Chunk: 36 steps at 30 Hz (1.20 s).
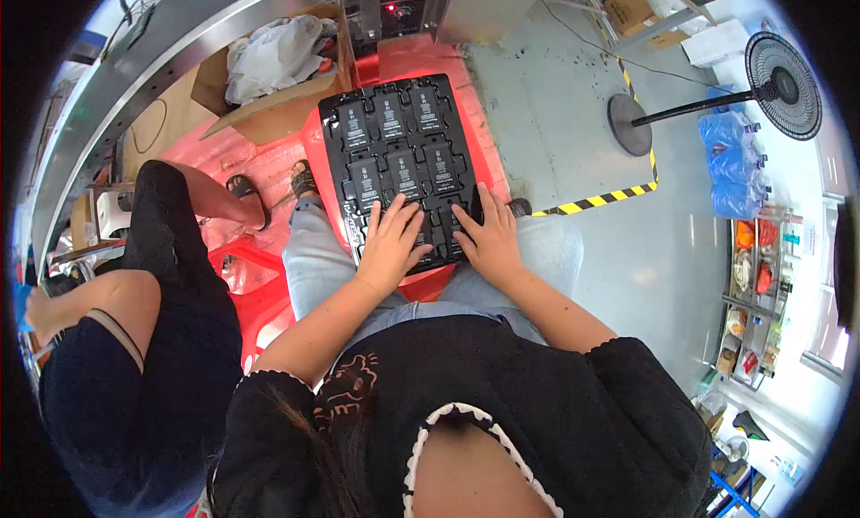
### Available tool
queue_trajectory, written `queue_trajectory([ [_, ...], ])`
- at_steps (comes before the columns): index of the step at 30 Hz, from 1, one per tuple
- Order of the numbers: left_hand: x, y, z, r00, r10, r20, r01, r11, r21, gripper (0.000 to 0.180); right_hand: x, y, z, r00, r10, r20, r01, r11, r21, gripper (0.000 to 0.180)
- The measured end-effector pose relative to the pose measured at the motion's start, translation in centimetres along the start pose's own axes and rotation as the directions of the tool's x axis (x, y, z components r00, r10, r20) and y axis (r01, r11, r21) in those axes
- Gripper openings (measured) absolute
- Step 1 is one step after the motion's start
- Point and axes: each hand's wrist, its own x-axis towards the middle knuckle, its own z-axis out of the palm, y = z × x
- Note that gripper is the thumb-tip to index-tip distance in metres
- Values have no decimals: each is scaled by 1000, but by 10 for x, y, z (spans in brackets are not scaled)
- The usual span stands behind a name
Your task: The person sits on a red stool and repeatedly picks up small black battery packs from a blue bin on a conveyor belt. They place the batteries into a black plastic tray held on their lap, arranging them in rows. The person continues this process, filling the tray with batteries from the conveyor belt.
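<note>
A black moulded plastic tray (329, 137) lies in front of my knees, on top of something red. Its compartments hold several flat black rectangular pieces with pale print, which look like phone batteries (403, 167). My left hand (387, 245) rests over the near left part of the tray, fingers spread, fingertips touching the nearest row. Over the near right corner lies my right hand (493, 242), its fingers also apart and reaching onto the tray. Neither hand grips anything that I can see. The hands partly cover the nearest row of compartments.
A cardboard box (269, 119) holding a white plastic bag stands beyond the tray to the left. Another person (134, 384) sits close on my left. A black standing fan (629, 124) is at the far right, beside yellow-black floor tape (609, 198). Shelves line the right wall.
</note>
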Motion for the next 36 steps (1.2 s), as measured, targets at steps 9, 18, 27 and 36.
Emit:
queue_trajectory([
  [9, 12, -6, -7, 985, -169, -42, 159, 970, -184, 51, -8, 4, 1, 997, 44, -63, -36, 992, 120, 53],
  [18, 1, -11, 4, 983, -101, -153, 81, 988, -135, 47, 38, -15, -39, 980, 31, -195, 18, 970, 244, 51],
  [27, -5, -15, 0, 998, -34, -59, 25, 990, -140, 41, 289, -104, -177, 630, -588, -507, 634, 767, -101, 31],
  [36, -4, -18, -12, 995, -64, -76, 44, 969, -243, 40, 574, -144, -129, 779, -626, -45, 585, 750, -309, 98],
])
